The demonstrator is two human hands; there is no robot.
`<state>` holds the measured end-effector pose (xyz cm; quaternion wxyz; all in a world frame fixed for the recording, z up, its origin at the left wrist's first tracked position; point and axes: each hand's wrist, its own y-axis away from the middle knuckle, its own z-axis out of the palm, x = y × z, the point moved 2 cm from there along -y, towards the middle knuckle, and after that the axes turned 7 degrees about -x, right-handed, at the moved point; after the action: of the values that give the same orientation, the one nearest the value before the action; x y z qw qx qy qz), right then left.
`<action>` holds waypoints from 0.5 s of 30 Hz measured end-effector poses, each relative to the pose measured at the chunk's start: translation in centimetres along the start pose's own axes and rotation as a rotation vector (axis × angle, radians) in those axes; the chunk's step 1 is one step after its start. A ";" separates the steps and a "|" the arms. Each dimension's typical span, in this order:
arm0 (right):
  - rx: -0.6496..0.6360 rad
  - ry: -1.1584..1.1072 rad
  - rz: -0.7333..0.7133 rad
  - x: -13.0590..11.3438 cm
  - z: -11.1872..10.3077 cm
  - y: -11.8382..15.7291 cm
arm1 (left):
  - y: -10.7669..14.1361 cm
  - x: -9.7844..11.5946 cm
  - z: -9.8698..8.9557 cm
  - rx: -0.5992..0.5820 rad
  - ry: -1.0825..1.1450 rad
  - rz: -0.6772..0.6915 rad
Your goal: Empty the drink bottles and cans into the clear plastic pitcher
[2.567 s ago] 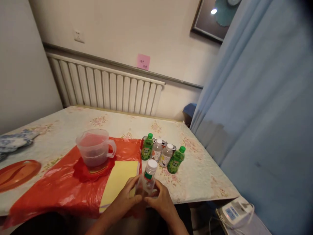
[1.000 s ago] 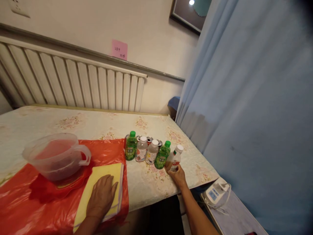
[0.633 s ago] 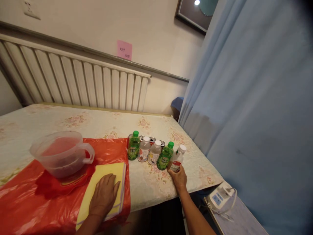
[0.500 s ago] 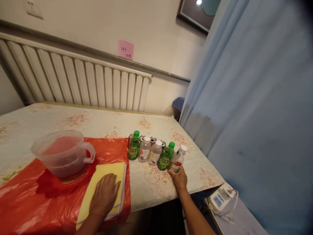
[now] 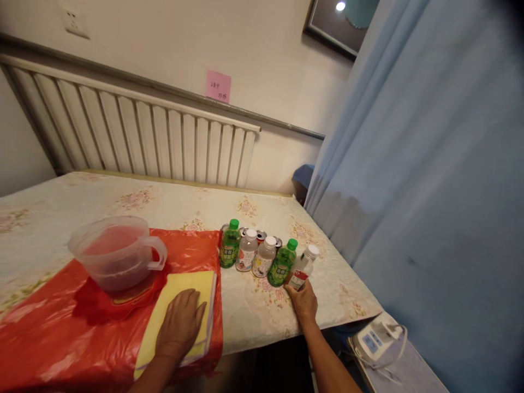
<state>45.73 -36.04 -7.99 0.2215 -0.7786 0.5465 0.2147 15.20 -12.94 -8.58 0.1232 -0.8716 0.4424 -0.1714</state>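
My left hand (image 5: 180, 322) lies flat on a folded yellow cloth (image 5: 164, 311), which rests on a red plastic sheet (image 5: 36, 338). The fingers of my right hand (image 5: 303, 300) are wrapped round the lower part of a clear bottle (image 5: 302, 268) with a white cap and a red-and-white label. That bottle stands at the right end of a row. Beside it are a green bottle (image 5: 282, 263), two clear bottles with white caps (image 5: 265, 256) (image 5: 247, 251), and another green bottle (image 5: 230, 244) at the left end. Several cans (image 5: 261, 234) stand partly hidden behind the row.
A translucent plastic jug (image 5: 118, 262) with a handle stands on a red dish (image 5: 98, 305) at the left. A floral cloth (image 5: 196, 196) covers the table. To the right hang blue curtains (image 5: 393, 174), with a power strip (image 5: 374, 341) below. A radiator (image 5: 164, 136) lines the wall.
The whole scene has shifted slightly to the right as the camera turned. Both hands keep their places, on the cloth and on the clear bottle.
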 end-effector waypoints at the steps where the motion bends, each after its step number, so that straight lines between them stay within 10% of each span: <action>1: 0.000 0.002 0.002 0.0 0.0 0.0 | 0.0 0.0 0.0 0.002 0.000 0.002; 15: 0.035 -0.132 -0.002 0.0 -0.1 0.7 | 0.2 0.2 -0.4 -0.006 0.045 -0.025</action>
<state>45.10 -36.29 -8.01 0.2706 -0.7595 0.5335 0.2557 15.02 -13.24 -8.23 0.1085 -0.8733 0.4347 -0.1912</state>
